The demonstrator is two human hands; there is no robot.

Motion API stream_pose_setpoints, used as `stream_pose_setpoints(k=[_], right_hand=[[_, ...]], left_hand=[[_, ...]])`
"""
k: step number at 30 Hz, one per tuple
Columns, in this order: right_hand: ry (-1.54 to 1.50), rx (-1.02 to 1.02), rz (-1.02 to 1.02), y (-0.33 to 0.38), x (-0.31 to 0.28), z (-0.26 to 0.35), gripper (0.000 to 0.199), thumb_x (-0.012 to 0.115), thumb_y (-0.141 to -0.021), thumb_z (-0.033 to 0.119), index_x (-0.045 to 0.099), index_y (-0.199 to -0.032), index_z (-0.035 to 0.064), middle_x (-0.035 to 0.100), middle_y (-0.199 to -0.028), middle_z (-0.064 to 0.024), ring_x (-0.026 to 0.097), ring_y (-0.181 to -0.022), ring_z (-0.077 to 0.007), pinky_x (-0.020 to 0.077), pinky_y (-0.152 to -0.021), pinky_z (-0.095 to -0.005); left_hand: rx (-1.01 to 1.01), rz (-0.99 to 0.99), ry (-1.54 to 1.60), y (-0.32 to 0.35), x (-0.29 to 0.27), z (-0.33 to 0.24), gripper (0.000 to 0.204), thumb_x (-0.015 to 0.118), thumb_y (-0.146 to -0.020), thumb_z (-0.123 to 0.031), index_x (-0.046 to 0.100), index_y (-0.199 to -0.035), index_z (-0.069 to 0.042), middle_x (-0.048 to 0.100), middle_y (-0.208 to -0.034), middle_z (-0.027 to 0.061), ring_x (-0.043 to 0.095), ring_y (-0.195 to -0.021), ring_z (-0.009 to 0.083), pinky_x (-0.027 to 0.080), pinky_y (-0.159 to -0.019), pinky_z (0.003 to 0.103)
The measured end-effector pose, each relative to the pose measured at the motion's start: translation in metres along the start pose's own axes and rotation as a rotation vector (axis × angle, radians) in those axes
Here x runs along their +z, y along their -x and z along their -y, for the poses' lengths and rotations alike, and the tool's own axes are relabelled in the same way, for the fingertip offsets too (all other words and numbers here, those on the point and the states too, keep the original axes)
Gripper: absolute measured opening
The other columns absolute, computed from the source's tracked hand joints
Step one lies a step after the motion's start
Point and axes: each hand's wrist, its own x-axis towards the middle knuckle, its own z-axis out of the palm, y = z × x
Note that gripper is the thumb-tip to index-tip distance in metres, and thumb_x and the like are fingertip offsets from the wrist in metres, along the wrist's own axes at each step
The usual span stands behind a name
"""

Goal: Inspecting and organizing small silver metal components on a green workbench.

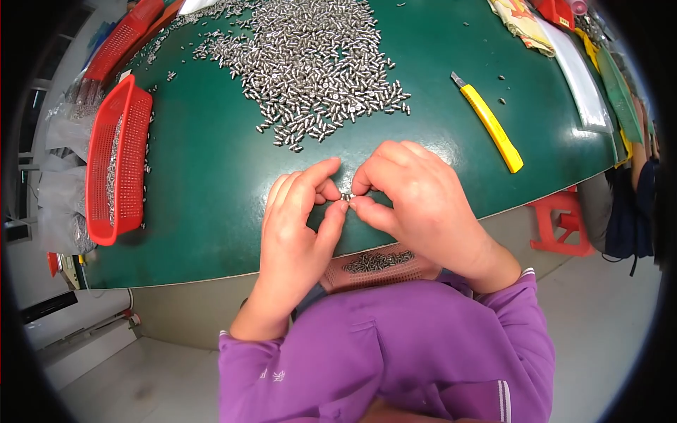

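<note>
Close to the table's near edge, my left hand and my right hand meet fingertip to fingertip. Between them is a small silver metal part, mostly covered by the fingers. The right thumb and forefinger pinch it from one side; the left thumb and fingertips close on it from the other. Whether it is one piece or two, I cannot tell. Beyond my hands spreads a large pile of small, shiny metal parts, each short and rounded at the ends.
A red plastic basket with metal parts stands at the left. On the right of the green table lies a yellow utility knife, blade out. A pink basket of parts sits below the near edge. A red stool stands at right.
</note>
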Motion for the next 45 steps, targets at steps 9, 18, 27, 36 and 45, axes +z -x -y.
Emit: stream_pose_setpoints(k=[9, 18, 27, 36, 45], right_hand=[[0.025, 0.005, 0.01, 0.003, 0.003, 0.004, 0.014, 0.076, -0.076, 0.011, 0.064, -0.084, 0.0104, 0.055, -0.085, -0.0041, 0.056, -0.079, -0.0261, 0.0456, -0.07, -0.0405], [0.002, 0.017, -0.03, 0.006, 0.007, 0.003, 0.012, 0.075, -0.078, 0.013, 0.065, -0.086, 0.0124, 0.056, -0.086, -0.0022, 0.056, -0.081, -0.0246, 0.0423, -0.071, -0.0398], [-0.016, -0.068, 0.074, 0.025, -0.008, 0.003, 0.013, 0.072, -0.08, 0.016, 0.065, -0.089, 0.0108, 0.057, -0.092, -0.0065, 0.056, -0.089, -0.0278, 0.0434, -0.078, -0.0418], [0.139, 0.03, -0.057, 0.005, -0.046, -0.01, 0.03, 0.075, -0.081, 0.012, 0.066, -0.108, 0.0018, 0.06, -0.103, -0.0149, 0.06, -0.096, -0.0367, 0.0505, -0.085, -0.0454], [0.224, 0.223, 0.26, -0.044, -0.047, -0.033, 0.047, 0.076, -0.082, 0.012, 0.059, -0.124, -0.0019, 0.06, -0.118, -0.022, 0.062, -0.11, -0.0405, 0.0504, -0.097, -0.0452]], left_hand=[[-0.001, 0.075, 0.061, -0.004, -0.004, -0.001, 0.05, 0.071, -0.076, 0.012, 0.067, -0.123, -0.005, 0.062, -0.092, 0.0027, 0.058, -0.087, 0.0156, 0.05, -0.078, 0.028], [-0.001, 0.046, 0.074, -0.001, -0.002, 0.002, 0.048, 0.071, -0.076, 0.008, 0.067, -0.122, -0.007, 0.066, -0.091, 0.0044, 0.06, -0.089, 0.0231, 0.051, -0.081, 0.036], [0.178, 0.144, -0.034, 0.014, -0.007, -0.013, 0.057, 0.073, -0.075, 0.01, 0.065, -0.13, -0.003, 0.066, -0.089, 0.0048, 0.061, -0.086, 0.0211, 0.052, -0.076, 0.032], [-0.065, 0.019, -0.221, -0.014, -0.037, -0.004, 0.066, 0.071, -0.08, 0.009, 0.053, -0.142, -0.004, 0.061, -0.112, 0.0102, 0.06, -0.091, 0.0184, 0.055, -0.081, 0.031], [-0.2, 0.184, -0.223, -0.064, -0.039, 0.019, 0.046, 0.075, -0.082, 0.002, 0.059, -0.125, 0.003, 0.057, -0.107, 0.0123, 0.062, -0.082, 0.0174, 0.056, -0.077, 0.03]])
